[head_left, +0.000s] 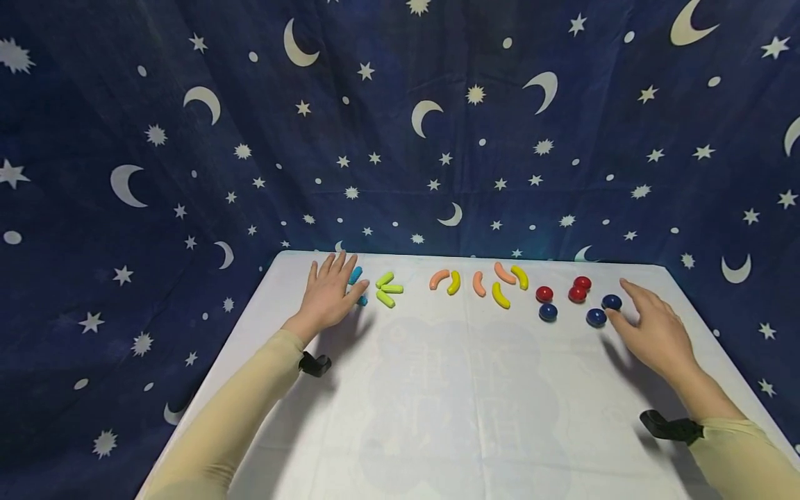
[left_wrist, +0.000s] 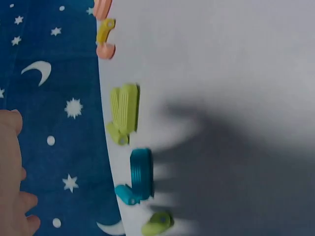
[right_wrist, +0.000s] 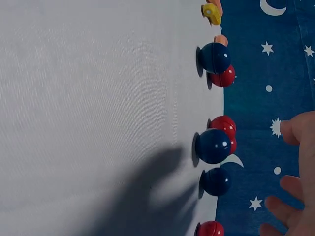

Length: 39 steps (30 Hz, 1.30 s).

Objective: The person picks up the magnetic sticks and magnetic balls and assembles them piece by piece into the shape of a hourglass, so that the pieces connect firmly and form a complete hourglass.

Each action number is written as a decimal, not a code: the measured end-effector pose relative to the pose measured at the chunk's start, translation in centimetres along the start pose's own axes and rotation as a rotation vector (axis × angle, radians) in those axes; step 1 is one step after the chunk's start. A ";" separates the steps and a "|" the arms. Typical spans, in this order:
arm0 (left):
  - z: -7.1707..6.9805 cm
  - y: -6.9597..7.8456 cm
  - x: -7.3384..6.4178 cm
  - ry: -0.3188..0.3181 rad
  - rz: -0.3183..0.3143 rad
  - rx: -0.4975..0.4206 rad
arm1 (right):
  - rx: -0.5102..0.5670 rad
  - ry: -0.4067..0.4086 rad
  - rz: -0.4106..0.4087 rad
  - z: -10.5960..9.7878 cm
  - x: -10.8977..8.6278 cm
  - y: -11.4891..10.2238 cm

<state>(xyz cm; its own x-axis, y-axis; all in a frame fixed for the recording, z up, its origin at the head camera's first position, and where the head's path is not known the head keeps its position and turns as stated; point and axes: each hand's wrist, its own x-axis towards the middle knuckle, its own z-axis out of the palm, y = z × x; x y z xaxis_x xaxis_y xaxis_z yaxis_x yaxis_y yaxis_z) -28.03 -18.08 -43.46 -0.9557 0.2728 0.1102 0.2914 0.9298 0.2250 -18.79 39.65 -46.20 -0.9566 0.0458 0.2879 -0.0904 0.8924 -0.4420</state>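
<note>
Sticks (head_left: 392,288), curved pcs (head_left: 501,295) & balls (head_left: 596,318) grouped by shape nr far edge of worktop (head_left: 437,403), colours not split. Nothing held: L hand (head_left: 328,290) spread, R hand (head_left: 656,335) half-open.

Bare left hand (head_left: 326,293), bare right hand (head_left: 657,335), plain left sleeve (head_left: 250,399) in pale yellow — creased farther up the arm, snug at the wrist — matching right sleeve (head_left: 740,458) with small folds near its edge, black left wrist camera (head_left: 317,365), rounded at the tip, black right wrist camera (head_left: 671,426), more angular.
</note>
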 end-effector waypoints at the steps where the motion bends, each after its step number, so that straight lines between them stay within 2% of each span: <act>1: 0.2 0.3 0.1 0.009 0.014 -0.008 | 0.004 -0.004 0.004 0.1 0.0 -0.1; 7: 1.1 2.0 0.8 0.075 0.098 -0.063 | 0.012 -0.062 0.070 0.4 -0.2 -0.4; 13: 2.2 3.7 1.3 0.061 0.139 -0.149 | 0.091 -0.138 0.161 0.8 -0.6 -0.4; 21: 4.1 5.5 2.5 0.029 0.075 -0.230 | 0.251 -0.143 0.337 2.0 -0.8 -0.2; 27: 5.0 7.1 4.0 0.003 0.037 -0.267 | 0.288 -0.130 0.423 2.8 -0.6 0.6; 33: 6.1 8.7 5.9 -0.043 0.023 -0.237 | 0.306 -0.140 0.503 3.6 -0.4 1.3; 37: 7.0 9.7 7.2 -0.077 0.003 -0.220 | 0.320 -0.148 0.530 4.1 -0.3 1.3; 39: 7.4 10.2 7.7 -0.091 -0.014 -0.241 | 0.322 -0.147 0.528 4.4 -0.3 1.3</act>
<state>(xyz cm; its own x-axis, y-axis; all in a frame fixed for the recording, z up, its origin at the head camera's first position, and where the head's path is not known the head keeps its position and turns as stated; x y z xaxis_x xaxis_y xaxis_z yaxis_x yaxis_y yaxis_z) -32.76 -4.63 -47.43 -0.9563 0.2918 0.0200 0.2690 0.8507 0.4517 -19.87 38.84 -50.59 -0.9208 0.3608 -0.1483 0.3474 0.5856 -0.7324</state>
